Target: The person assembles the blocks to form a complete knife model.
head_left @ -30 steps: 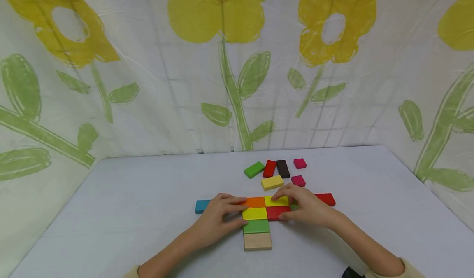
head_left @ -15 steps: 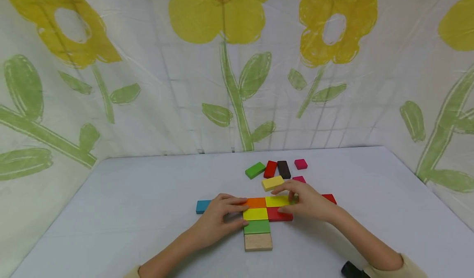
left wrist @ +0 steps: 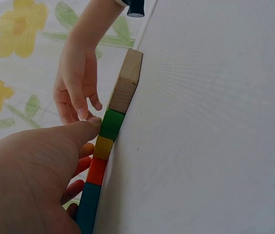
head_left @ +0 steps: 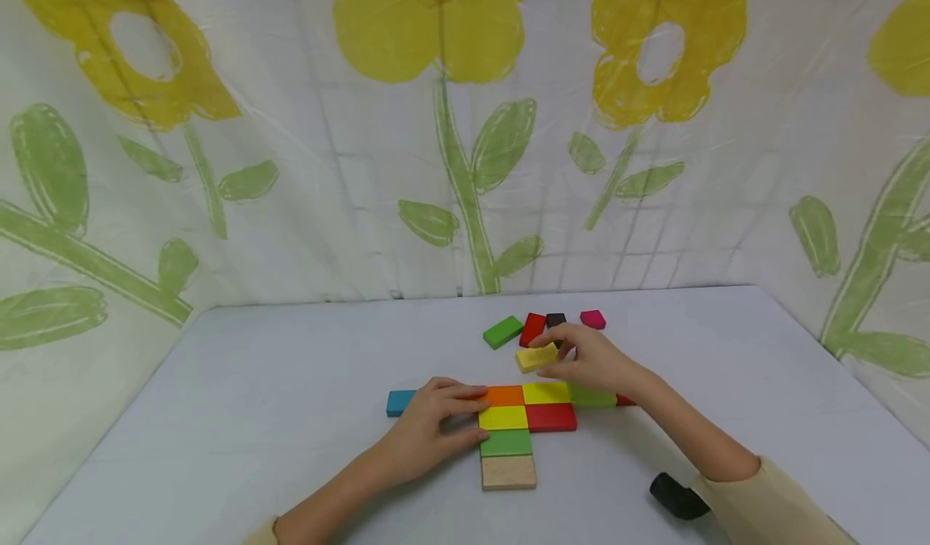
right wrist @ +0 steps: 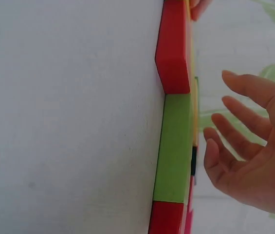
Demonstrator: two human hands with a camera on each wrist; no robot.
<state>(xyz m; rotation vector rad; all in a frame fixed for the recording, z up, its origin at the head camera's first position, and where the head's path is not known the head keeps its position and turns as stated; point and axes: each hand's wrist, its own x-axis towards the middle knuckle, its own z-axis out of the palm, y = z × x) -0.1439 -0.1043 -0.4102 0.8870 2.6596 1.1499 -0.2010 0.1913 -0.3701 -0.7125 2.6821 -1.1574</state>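
Flat coloured wooden blocks lie edge to edge in a T-like shape. My left hand (head_left: 427,425) rests along its left side, fingertips on the orange block (head_left: 506,396), the lower yellow block (head_left: 503,418) and the green block (head_left: 506,443). In the left wrist view its thumb touches the green block (left wrist: 112,124). My right hand (head_left: 594,359) hovers over the row's right part with nothing between its spread fingers. Its fingertips are close to the loose pale yellow block (head_left: 534,359). Under that hand lies a light green block (right wrist: 174,146), between two red ones.
Behind the shape lie a loose green block (head_left: 503,332), a red block (head_left: 533,329), a partly hidden dark block (head_left: 555,319) and a pink block (head_left: 593,319). A blue block (head_left: 400,403) ends the row at left, a plain wood block (head_left: 508,473) the near end.
My right hand has lifted off the yellow and red blocks and moved back toward the loose pale yellow block. The left hand has stayed in place.
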